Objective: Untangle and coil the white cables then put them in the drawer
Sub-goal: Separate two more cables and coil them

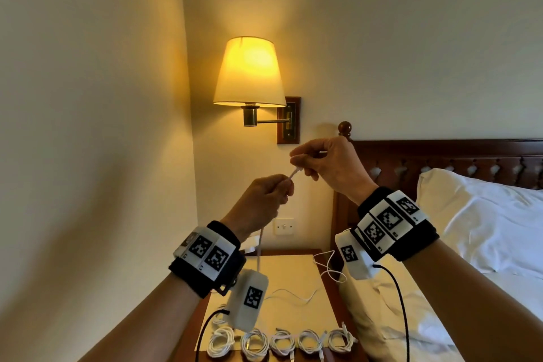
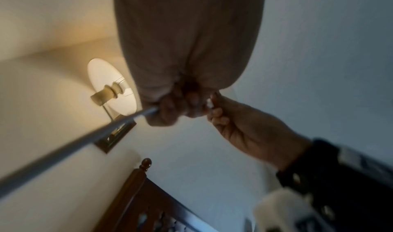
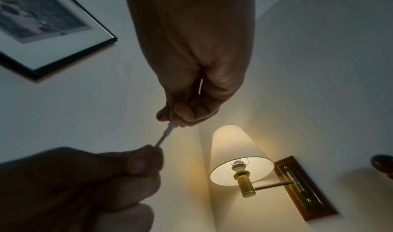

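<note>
My two hands are raised in front of the wall, holding one white cable (image 1: 259, 247). My left hand (image 1: 282, 185) grips it in a fist, and the rest hangs down toward the nightstand (image 1: 289, 319). My right hand (image 1: 300, 162) pinches the connector end (image 1: 296, 170) just above the left fist. In the left wrist view the cable (image 2: 89, 138) runs out of my left hand (image 2: 170, 111) to the lower left. In the right wrist view my right hand (image 3: 180, 116) holds the plug (image 3: 170, 130), with my left hand (image 3: 146, 158) just below. No drawer is in view.
Several coiled white cables (image 1: 282, 342) lie in a row at the nightstand's front edge, and loose white cable (image 1: 296, 297) trails across its top. A lit wall lamp (image 1: 249, 72) hangs just behind my hands. The bed with a white pillow (image 1: 476, 214) and dark headboard is at the right.
</note>
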Action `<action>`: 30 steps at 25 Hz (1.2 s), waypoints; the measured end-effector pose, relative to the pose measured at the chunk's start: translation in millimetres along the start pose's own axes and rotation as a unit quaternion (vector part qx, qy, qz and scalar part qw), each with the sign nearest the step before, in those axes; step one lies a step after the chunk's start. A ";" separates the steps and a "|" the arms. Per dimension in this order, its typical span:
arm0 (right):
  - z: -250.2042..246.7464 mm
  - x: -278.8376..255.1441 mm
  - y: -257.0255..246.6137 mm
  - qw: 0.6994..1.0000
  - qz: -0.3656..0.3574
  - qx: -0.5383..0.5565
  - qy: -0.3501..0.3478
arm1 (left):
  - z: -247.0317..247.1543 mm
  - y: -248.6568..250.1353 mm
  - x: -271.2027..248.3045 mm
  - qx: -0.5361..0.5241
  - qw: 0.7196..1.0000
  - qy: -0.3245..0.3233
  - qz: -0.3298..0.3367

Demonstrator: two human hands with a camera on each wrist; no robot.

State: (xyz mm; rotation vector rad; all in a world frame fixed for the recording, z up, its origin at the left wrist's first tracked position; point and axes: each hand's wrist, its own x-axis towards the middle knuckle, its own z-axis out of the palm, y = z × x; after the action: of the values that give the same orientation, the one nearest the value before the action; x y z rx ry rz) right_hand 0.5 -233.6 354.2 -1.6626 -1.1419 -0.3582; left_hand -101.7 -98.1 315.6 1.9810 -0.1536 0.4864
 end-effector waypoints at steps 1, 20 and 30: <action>-0.8 1.3 0.7 1.000 0.010 0.015 0.008 | 3.3 0.5 -0.5 0.017 1.000 0.006 0.004; -17.1 -42.5 -8.2 0.933 0.259 0.165 -0.188 | -147.9 -44.7 16.3 0.108 0.905 0.323 -0.254; 23.6 6.7 -41.7 0.954 0.238 0.010 -0.182 | -63.4 -1.5 -3.0 0.293 0.937 0.186 0.048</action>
State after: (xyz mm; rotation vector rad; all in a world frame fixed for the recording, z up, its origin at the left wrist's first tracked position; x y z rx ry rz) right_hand -36.9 -209.6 373.2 -1.9677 -0.9527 0.2771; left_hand -121.0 -41.5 336.8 2.4143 0.1542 1.0575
